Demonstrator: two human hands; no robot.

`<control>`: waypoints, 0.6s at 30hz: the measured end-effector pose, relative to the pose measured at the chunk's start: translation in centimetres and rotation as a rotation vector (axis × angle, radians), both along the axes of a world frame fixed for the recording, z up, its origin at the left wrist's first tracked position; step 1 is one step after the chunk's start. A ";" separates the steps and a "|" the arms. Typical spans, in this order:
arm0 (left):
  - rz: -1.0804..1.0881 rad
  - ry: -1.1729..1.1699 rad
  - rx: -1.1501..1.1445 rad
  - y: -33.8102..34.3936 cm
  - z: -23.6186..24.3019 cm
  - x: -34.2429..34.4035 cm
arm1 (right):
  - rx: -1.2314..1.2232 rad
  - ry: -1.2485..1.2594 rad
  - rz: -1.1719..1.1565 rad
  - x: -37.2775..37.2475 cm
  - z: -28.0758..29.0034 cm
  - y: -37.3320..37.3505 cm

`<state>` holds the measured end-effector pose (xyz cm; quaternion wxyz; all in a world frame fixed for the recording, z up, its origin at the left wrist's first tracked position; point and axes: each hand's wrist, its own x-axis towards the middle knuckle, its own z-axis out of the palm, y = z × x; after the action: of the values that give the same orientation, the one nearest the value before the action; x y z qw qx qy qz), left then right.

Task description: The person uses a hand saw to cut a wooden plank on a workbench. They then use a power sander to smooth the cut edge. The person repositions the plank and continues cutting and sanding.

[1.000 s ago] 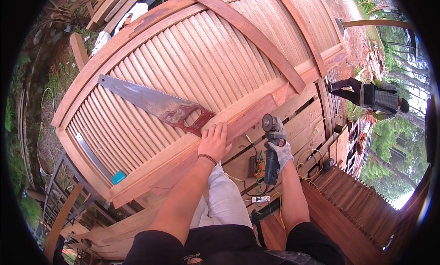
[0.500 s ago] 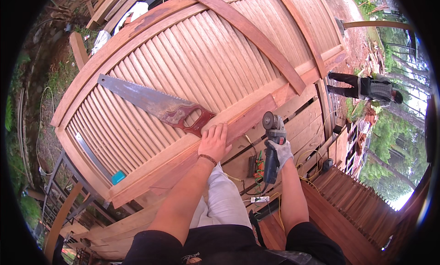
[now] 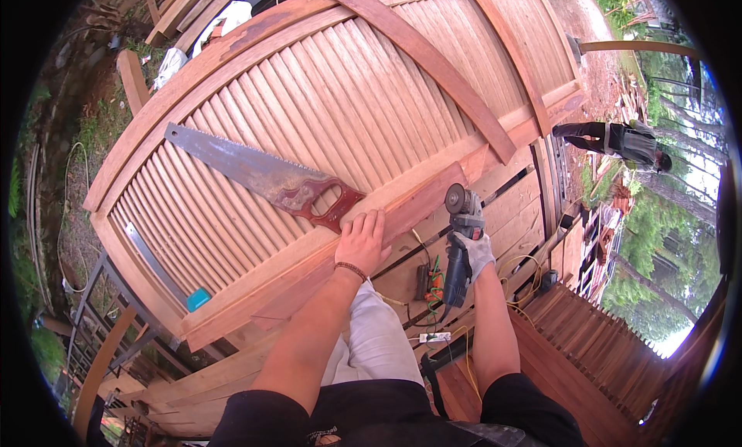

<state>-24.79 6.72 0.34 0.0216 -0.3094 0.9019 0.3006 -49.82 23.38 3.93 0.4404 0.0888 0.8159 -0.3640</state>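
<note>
I have the right hand point(image 3: 477, 252) wrapped around an angle grinder point(image 3: 457, 272), just off the louvred panel point(image 3: 363, 99); I see the left hand point(image 3: 362, 238) lying loosely flat on its near edge

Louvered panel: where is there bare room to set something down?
Bare slats show between the handsaw and the nearest diagonal strip, and between the handsaw and the teal-handled tool. It is crowded at the near edge: the left hand rests beside the handsaw, and the gloved right hand holds an angle grinder nearby.
</note>
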 end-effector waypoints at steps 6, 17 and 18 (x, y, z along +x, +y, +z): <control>-0.002 -0.002 0.001 -0.1 0.1 0.0 | 0.080 -0.036 0.008 -0.9 0.4 -1.4; 0.001 0.017 -0.012 -0.1 0.0 0.1 | 0.123 0.118 0.150 -1.2 -1.6 1.3; -0.001 0.014 -0.004 -0.1 0.0 0.1 | 0.207 0.139 0.187 -1.2 -1.7 1.5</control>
<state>-24.72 6.65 0.30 0.0146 -0.3070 0.9028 0.3009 -50.97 24.91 2.28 0.4035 0.0320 0.8821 -0.2408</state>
